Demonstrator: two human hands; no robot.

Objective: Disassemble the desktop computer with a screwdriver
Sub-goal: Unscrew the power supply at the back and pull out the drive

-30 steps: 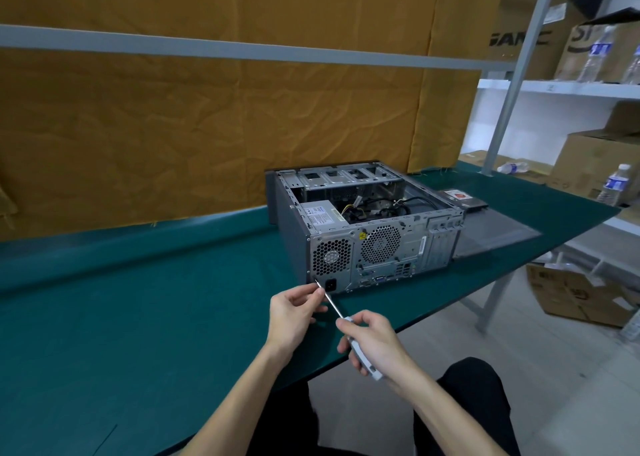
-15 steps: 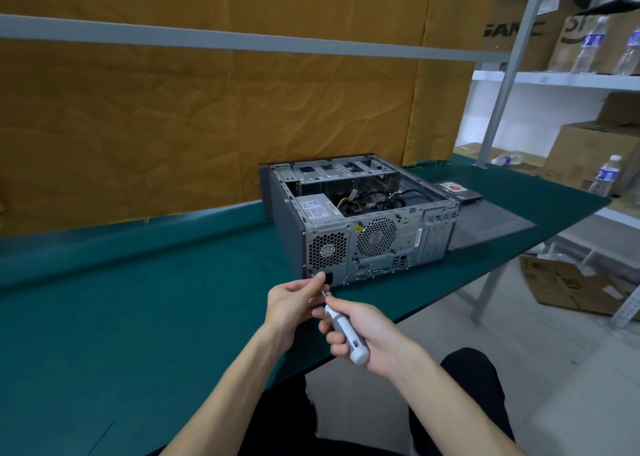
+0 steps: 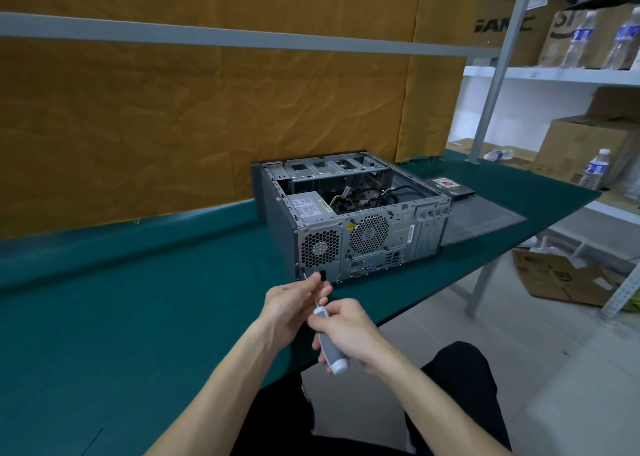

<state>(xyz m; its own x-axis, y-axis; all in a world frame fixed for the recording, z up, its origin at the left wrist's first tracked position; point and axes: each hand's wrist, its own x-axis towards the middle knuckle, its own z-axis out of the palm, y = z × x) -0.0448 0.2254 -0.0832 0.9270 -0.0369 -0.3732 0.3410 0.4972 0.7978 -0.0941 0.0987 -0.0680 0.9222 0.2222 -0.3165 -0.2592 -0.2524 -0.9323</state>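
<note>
At the tabletop (image 3: 138, 317), I hold the screwdriver (image 3: 330, 346) in my right hand (image 3: 349, 334), fingers (image 3: 320, 324) curled round its grey-and-white handle, while my left hand (image 3: 294, 303) pinches the thin shaft near its tip between thumb and fingertips. The desktop computer (image 3: 349, 220) lies on its side near the tabletop's front edge, open face up, rear panel towards me, cables and the power supply (image 3: 308, 208) visible inside.

A second ago the tip sat against the lower left corner of the rear panel, beside the power socket, and my hands were stretched out along the shaft. Now both hands are drawn in closer to each other and nearer my body, the handle tilted more steeply down towards my lap, yet the tip still reaches that same corner just below the power supply fan grille (image 3: 320, 247). I cannot tell whether the tip is seated in a screw head; it is too small to make out.

My reading: this is a regrip for turning, and the screw there is not yet out. The removed side panel (image 3: 485, 221) lies flat on the tabletop just right of the case, a drive (image 3: 448, 187) beyond it, so the job looks early, with the power supply still mounted.
</note>
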